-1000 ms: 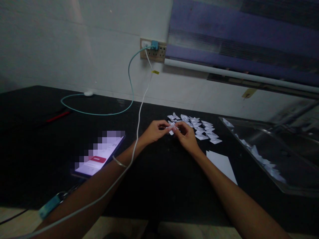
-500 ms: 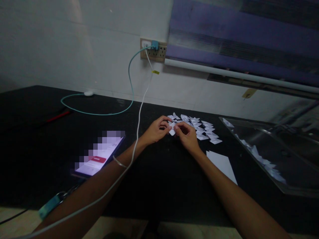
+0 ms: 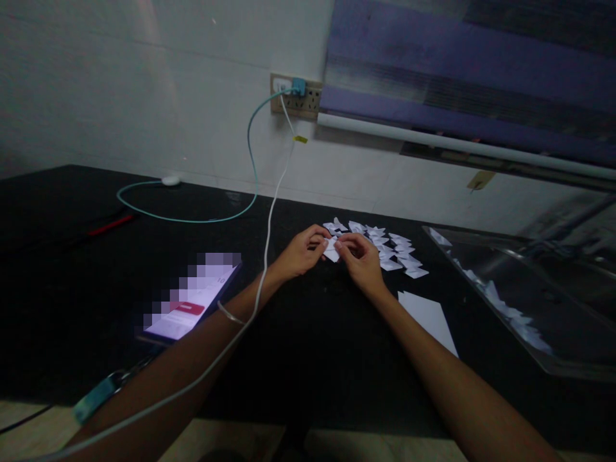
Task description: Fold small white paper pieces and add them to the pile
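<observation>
Between my two hands is a small folded piece of white paper (image 3: 332, 251). My left hand (image 3: 304, 251) pinches its left side with thumb and fingers. On the other side, my right hand (image 3: 360, 258) grips the right edge, its fingers curled. Just behind and to the right, several folded white paper pieces (image 3: 385, 247) lie in rows on the black counter (image 3: 308, 346). A stack of white paper sheets (image 3: 428, 319) rests by my right forearm. The exact folds of the held paper are too small to make out.
A lit phone (image 3: 195, 301) lies beside my left forearm. A white cable (image 3: 267, 244) runs from the wall socket (image 3: 296, 99) across my left arm. At right, more folded papers (image 3: 510, 311) line the edge of a metal sink (image 3: 568, 289). A teal cable (image 3: 212, 221) loops on the counter.
The held paper has tilted slightly and shows a somewhat different face between the fingertips. Both hands stay in nearly the same place.
</observation>
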Demonstrator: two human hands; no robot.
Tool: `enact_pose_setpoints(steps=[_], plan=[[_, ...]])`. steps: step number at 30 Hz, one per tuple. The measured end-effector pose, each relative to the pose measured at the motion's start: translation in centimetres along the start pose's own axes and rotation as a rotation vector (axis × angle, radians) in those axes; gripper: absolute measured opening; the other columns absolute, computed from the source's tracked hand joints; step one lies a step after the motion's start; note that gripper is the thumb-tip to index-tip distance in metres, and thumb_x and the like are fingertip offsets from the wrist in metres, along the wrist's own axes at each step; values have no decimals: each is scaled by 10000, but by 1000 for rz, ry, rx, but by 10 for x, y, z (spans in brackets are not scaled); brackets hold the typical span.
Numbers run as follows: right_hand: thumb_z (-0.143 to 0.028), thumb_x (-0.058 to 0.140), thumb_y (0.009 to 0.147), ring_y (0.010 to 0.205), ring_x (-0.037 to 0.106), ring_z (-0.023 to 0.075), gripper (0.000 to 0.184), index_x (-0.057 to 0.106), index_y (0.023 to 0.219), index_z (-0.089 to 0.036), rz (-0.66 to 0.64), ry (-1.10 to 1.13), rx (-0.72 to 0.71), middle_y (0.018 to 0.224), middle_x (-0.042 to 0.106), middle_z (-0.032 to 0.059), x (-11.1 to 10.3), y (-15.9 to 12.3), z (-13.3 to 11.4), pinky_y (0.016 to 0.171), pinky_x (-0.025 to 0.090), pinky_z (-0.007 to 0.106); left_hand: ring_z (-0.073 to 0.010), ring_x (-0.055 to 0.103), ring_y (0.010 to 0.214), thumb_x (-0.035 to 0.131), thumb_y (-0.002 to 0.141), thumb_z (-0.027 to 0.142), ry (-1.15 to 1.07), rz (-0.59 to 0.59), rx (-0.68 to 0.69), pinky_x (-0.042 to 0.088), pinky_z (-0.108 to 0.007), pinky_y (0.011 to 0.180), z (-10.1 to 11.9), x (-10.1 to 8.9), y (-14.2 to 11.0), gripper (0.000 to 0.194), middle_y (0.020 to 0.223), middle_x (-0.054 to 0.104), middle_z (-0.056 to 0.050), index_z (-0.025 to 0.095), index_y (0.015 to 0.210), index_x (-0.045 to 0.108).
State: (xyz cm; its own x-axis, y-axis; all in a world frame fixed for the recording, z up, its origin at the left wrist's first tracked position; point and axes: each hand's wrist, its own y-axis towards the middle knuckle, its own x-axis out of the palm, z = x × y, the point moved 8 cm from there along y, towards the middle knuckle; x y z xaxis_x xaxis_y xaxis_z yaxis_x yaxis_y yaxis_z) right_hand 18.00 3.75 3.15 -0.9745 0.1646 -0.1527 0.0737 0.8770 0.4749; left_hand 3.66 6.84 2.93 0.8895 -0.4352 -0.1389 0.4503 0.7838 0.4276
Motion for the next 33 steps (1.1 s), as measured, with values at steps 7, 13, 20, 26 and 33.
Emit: enact_pose_setpoints(steps=[7, 13, 20, 26, 33], plan=[[-432, 753, 844, 690, 630, 169, 209, 693, 858, -232, -12, -9, -13, 842, 689, 25, 0, 0, -2, 631, 536, 327, -110, 624, 615, 596, 947, 391, -59, -14, -148, 414, -217, 471, -9, -3, -1, 237, 833, 676, -29, 220, 1111, 581], [-473, 765, 830, 727, 645, 174, 262, 714, 913, -230, -48, 15, 15, 890, 713, 41, 2, -2, -1, 640, 539, 320, -82, 547, 549, 557, 971, 455, -34, -127, -162, 405, -199, 488, -8, 8, -3, 315, 681, 597, 4, 187, 807, 547], [-526, 809, 772, 703, 677, 174, 401, 703, 1035, -241, -121, 128, 96, 792, 717, 5, 6, -2, 8, 734, 564, 349, -104, 559, 574, 493, 1000, 411, 172, -8, -88, 416, -212, 515, 1, 0, -2, 307, 684, 584, 11, 196, 779, 497], [-553, 825, 742, 696, 694, 202, 391, 758, 946, -227, -79, 86, 144, 784, 756, 39, 2, -1, 15, 695, 577, 366, -126, 524, 552, 454, 1015, 401, 317, -22, -86, 359, -240, 504, 1, -1, -5, 306, 646, 570, 9, 207, 784, 506], [-539, 810, 766, 734, 708, 204, 351, 759, 895, -216, -63, 61, 112, 823, 772, 50, 0, -1, 9, 703, 569, 350, -133, 544, 601, 478, 1000, 405, 309, -46, -33, 388, -263, 572, 5, 3, -5, 304, 661, 572, 10, 207, 770, 505]])
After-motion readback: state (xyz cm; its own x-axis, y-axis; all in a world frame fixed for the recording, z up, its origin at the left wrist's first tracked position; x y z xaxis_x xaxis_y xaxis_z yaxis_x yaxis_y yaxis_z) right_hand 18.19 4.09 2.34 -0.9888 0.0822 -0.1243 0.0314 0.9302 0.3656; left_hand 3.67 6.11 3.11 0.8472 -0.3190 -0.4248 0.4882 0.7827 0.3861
